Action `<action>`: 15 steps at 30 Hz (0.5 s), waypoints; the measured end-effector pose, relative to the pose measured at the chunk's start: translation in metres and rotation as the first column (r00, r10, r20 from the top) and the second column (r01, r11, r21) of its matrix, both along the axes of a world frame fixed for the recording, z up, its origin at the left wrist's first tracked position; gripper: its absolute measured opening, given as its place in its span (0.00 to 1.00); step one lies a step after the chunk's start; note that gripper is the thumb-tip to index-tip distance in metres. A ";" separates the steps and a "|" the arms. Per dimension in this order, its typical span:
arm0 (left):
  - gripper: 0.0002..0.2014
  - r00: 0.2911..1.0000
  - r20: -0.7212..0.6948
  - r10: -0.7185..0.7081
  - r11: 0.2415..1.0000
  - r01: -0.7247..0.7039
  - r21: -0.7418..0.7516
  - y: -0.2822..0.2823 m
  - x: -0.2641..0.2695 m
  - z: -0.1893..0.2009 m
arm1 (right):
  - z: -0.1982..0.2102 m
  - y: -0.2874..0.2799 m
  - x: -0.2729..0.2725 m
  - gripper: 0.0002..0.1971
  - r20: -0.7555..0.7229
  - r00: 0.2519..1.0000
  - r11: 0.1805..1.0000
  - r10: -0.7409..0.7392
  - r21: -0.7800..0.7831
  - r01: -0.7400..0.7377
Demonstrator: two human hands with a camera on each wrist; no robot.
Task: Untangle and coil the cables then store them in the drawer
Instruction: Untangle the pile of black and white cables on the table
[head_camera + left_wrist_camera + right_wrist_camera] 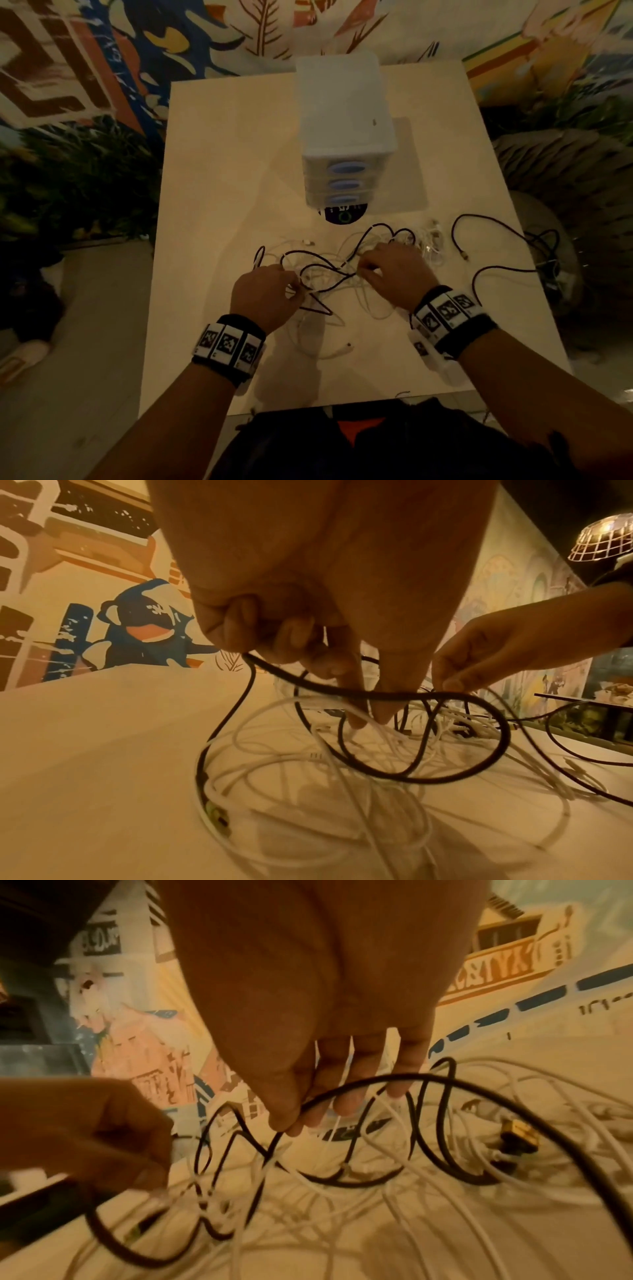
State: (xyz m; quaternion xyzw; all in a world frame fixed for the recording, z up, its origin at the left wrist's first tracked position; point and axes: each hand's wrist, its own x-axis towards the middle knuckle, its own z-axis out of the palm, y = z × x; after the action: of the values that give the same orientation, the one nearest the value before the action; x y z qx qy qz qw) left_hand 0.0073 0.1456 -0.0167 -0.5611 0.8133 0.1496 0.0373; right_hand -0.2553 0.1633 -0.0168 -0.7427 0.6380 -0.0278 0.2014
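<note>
A tangle of black cable and thin white cables lies on the pale table, in front of a white drawer unit whose three blue-handled drawers are closed. My left hand is in the left side of the tangle. Its curled fingers hold the black cable while two straighter fingers reach down to a white strand. My right hand pinches the black cable between thumb and forefinger, lifting a loop. A gold-tipped black plug lies beyond it.
More black cable loops to the table's right edge and hangs over it. A dark round disc sticks out from under the drawer unit. Bare tabletop lies left of the unit. A painted wall stands behind the table.
</note>
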 end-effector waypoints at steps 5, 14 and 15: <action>0.18 0.999 0.042 0.024 0.996 -0.027 0.082 -0.001 0.011 -0.004 | 0.024 0.003 -0.009 0.05 0.295 0.946 0.987 -0.137 0.126 0.104; 0.20 0.987 -0.073 0.142 0.981 -0.130 0.143 -0.017 -0.002 0.015 | 0.034 0.024 -0.004 0.04 0.480 0.873 0.996 -0.086 0.027 0.083; 0.19 0.986 -0.082 0.143 0.974 -0.126 0.186 -0.019 -0.004 0.015 | 0.036 0.026 -0.002 0.04 0.501 0.861 0.995 -0.089 0.011 0.097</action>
State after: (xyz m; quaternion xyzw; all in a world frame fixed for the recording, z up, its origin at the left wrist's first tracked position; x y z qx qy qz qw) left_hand 0.0033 0.1270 -0.0014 -0.6015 0.7572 0.2515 0.0390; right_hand -0.2571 0.1890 0.0194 -0.6799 0.5988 -0.2337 0.3531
